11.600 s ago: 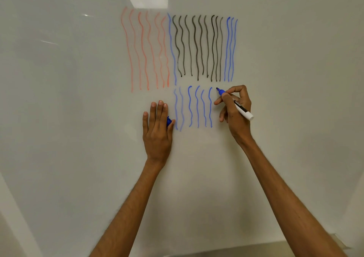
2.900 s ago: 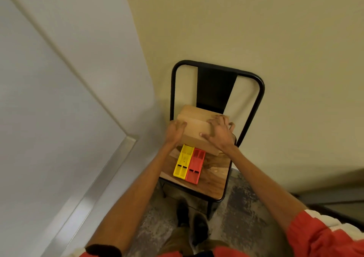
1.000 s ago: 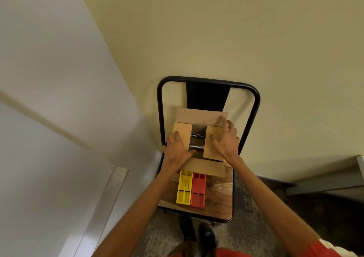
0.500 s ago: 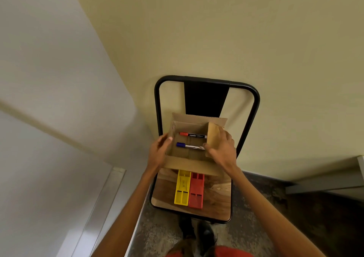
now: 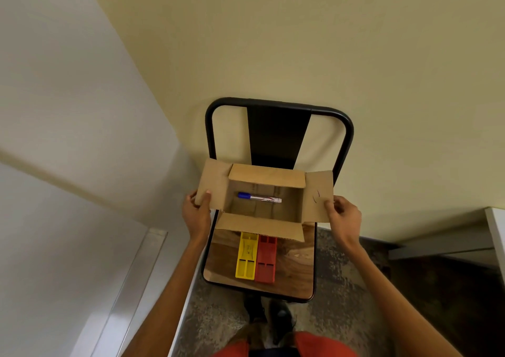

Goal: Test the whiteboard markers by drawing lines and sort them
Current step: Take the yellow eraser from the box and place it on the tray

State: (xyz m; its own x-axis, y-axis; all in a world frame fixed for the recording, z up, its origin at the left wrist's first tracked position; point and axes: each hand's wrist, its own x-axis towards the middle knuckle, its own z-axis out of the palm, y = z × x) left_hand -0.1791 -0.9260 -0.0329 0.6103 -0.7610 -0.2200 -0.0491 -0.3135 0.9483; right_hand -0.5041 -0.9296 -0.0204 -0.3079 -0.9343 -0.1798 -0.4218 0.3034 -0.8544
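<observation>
Cardboard is what both hands hold: the left hand [image 5: 195, 216] grips the left flap [image 5: 213, 184], thumb on top, and the right hand [image 5: 343, 217] pinches the right flap [image 5: 318, 195], spreading open the box [image 5: 266, 176] on the chair [image 5: 347, 138]. On the box floor lies one blue-capped marker [image 5: 259, 197], apart from the walls; it looks light, stiff, smooth and likely to roll, so a freed hand should take it round mid-barrel. Just before the box, a yellow tray [image 5: 246, 258] and a red tray [image 5: 265, 261] sit touching.
</observation>
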